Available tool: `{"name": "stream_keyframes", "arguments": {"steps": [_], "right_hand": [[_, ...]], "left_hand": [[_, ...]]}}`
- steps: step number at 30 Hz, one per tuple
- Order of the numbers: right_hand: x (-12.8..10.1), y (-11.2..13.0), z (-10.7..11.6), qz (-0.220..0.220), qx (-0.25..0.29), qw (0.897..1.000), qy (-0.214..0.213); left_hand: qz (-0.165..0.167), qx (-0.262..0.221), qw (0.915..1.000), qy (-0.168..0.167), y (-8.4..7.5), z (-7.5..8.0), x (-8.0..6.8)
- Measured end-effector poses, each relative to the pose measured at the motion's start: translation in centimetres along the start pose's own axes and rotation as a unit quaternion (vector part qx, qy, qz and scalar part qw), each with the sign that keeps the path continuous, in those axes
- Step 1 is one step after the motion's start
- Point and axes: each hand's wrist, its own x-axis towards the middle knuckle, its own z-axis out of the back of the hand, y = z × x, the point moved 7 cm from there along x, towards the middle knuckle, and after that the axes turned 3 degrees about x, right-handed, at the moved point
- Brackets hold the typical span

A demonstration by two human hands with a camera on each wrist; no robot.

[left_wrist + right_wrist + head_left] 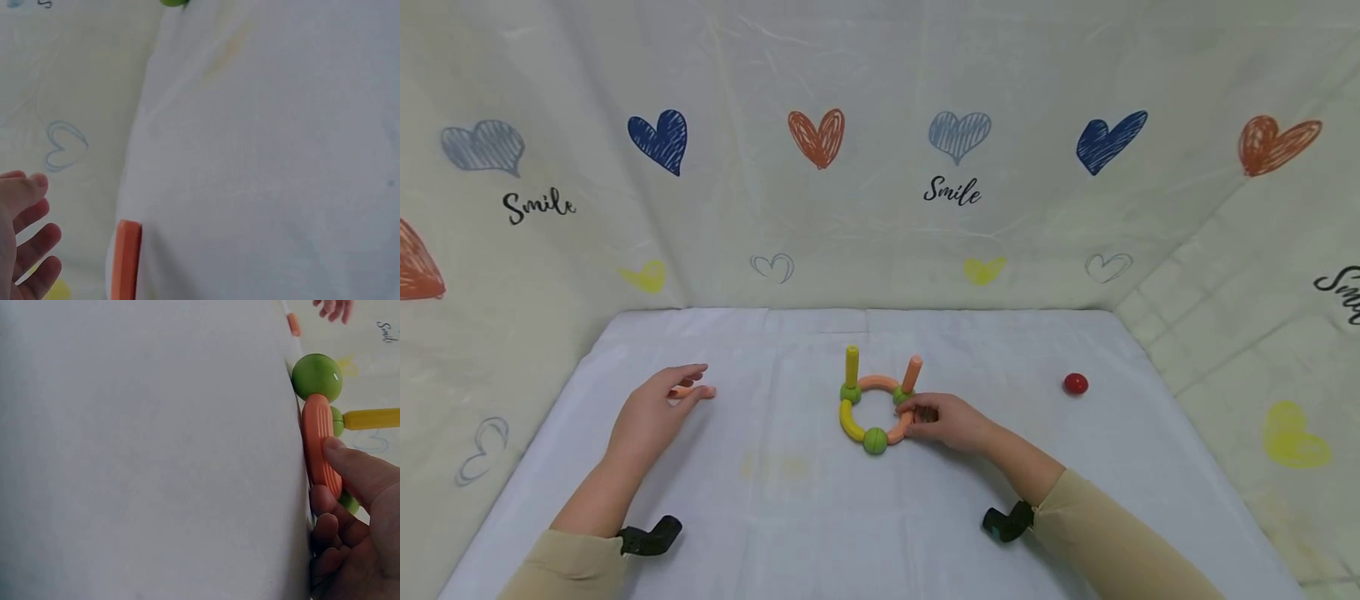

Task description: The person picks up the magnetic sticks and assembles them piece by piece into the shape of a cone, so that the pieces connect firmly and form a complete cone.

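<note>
Head view: a toy ring built of curved orange and yellow pieces joined by green balls lies near the middle of the white-covered surface, with a yellow peg and an orange peg standing up from two of its balls. The right hand rests at the ring's right side, fingers curled in and pinching the curved orange piece there. The left hand lies well apart to the left, fingers loosely extended, tips touching or just over a small orange stick on the cloth; no closed grip is evident. A red ball sits alone far to the right. Left wrist view: the fingers appear relaxed and spread at the lower left edge, holding nothing, with the orange stick lying just beside them. Right wrist view: the thumb presses on the curved orange piece, the other fingers folded beneath it; a green ball adjoins the piece's far end and the yellow peg projects sideways behind. Assessment: the pieces look like light, stiff, smooth plastic, probably held only at the ball joints, so the ring is likely to come apart if lifted by one segment. The soundest hold appears to be a pinch across a curved piece's middle, steadying a neighbouring ball.
</note>
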Motion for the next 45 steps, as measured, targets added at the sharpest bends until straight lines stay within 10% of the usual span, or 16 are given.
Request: {"name": "stream_keyframes", "arguments": {"steps": [21,45], "right_hand": [[0.1,-0.3,0.0,0.001,0.0,1.0,0.001],[0.1,-0.2,-0.1,-0.001,0.008,1.0,0.004]], "left_hand": [[-0.058,0.102,0.99,0.078,1.4,-1.8,1.9],[-0.172,0.191,0.9664,0.02,1.2,-1.9,3.4]]}}
